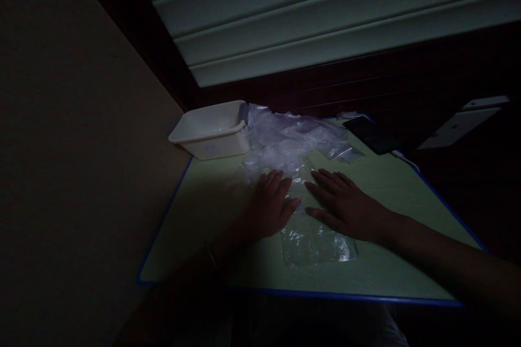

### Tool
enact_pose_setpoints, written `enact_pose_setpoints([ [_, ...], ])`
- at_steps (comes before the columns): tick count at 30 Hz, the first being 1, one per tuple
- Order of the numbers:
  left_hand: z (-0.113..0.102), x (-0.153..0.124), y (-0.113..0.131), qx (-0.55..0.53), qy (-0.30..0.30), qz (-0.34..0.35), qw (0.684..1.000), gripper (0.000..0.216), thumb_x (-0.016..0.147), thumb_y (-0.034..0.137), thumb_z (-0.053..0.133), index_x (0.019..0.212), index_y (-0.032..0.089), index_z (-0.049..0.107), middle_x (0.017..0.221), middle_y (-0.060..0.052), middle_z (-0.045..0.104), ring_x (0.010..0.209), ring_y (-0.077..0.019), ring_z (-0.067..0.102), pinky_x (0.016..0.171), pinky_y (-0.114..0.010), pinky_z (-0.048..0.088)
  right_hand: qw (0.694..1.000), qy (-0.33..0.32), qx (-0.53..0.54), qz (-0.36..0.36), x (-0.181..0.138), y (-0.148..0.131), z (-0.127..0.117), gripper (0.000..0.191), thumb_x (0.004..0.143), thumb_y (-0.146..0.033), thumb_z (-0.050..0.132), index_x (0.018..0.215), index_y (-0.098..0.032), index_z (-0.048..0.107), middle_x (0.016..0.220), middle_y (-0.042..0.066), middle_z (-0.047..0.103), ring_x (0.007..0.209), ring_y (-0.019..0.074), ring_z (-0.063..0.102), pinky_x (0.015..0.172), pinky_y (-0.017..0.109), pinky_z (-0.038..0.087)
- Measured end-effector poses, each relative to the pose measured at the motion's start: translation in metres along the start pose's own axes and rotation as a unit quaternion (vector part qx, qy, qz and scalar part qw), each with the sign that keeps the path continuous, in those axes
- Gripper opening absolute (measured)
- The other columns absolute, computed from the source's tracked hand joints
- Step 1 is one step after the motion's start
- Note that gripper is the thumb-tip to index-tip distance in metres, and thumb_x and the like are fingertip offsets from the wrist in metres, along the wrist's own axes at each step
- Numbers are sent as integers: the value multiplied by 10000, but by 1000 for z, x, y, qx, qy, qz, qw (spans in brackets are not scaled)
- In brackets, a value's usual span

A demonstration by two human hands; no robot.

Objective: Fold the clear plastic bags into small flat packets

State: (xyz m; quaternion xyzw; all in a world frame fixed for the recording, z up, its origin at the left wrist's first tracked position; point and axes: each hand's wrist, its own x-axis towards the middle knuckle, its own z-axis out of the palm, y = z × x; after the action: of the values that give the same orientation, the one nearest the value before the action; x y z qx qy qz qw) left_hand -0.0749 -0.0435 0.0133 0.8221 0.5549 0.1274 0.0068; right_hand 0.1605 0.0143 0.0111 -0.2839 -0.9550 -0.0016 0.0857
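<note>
Your fingers [321, 194] outstretched, gripping nothing; left hand [271, 209] and right hand [353, 210] palm-down at clear plastic bag [317, 249], flat on green tabletop [399, 187]. Beyond: heaped plastic bags [288, 138], white bin [217, 146] left, dark flat device [372, 134] right.

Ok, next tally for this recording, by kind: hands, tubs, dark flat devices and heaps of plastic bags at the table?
Hands: 2 (left hand, right hand)
White tub: 1
Dark flat device: 1
Heap of plastic bags: 1 (single bags, and layers in the clear plastic by the hands, can't be counted)
Total: 5
</note>
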Motion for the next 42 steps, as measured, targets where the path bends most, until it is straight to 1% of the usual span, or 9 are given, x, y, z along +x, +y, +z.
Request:
enact_pose_setpoints([
  [5,5,8,-8,-15,62,-25,998,449,951,432,413,1297,161,504,1327,-153,539,1304,-304,424,1120,-556,262,1000,-3,2,-5,0,1,3,673,941,-584,340,1443,-136,381,1507,224,326,1400,378,270,1089,568,299],
  [12,0,37,-35,-93,169,-25,981,242,932,273,470,1066,126,607,1040,-117,648,1013,-217,574,941,-376,470,1000,9,19,-2,0,2,6,665,935,-586,357,1442,-156,384,1516,202,322,1394,378,285,1086,574,308],
  [17,-7,74,-53,-50,70,-91,992,262,887,294,542,1079,134,620,1026,-104,656,1014,-216,580,963,-356,440,1000,15,22,-2,1,2,8,658,938,-581,355,1433,-149,399,1514,198,329,1397,377,277,1094,570,294],
  [19,-5,88,-53,-45,48,-113,991,238,876,311,548,993,135,655,1002,-107,675,998,-227,595,963,-364,430,1000,16,20,2,1,1,9,655,941,-581,346,1429,-148,406,1512,201,333,1396,379,279,1090,575,295],
  [22,0,104,-51,-54,32,-146,987,245,874,324,521,844,136,676,860,-105,697,872,-231,637,881,-364,465,1000,13,17,8,1,0,8,656,945,-580,333,1433,-147,400,1512,205,329,1396,378,279,1091,575,291],
  [27,-2,111,-47,-84,30,-186,979,194,829,298,566,822,136,672,807,-94,697,739,-213,646,724,-325,493,1000,9,13,6,1,-1,6,666,946,-588,312,1436,-144,393,1510,210,330,1399,374,274,1097,567,281],
  [33,-24,104,-38,-132,42,-141,980,145,828,286,591,832,164,670,845,-36,697,783,-155,631,751,-258,492,1000,10,17,4,3,-1,7,656,950,-580,309,1436,-147,392,1506,206,342,1400,371,274,1091,573,280],
  [38,-31,89,-27,-164,90,-53,981,93,807,264,639,797,173,650,858,-39,676,835,-177,631,831,-323,505,1000,13,11,2,2,-1,6,645,954,-570,309,1433,-144,390,1506,207,341,1399,372,275,1078,579,295],
  [42,-29,71,-17,-182,84,-11,980,73,840,250,613,871,185,623,987,-49,697,932,-189,652,887,-357,507,1000,18,14,2,2,-1,5,642,949,-576,320,1423,-150,400,1502,205,350,1393,376,289,1073,582,307],
])
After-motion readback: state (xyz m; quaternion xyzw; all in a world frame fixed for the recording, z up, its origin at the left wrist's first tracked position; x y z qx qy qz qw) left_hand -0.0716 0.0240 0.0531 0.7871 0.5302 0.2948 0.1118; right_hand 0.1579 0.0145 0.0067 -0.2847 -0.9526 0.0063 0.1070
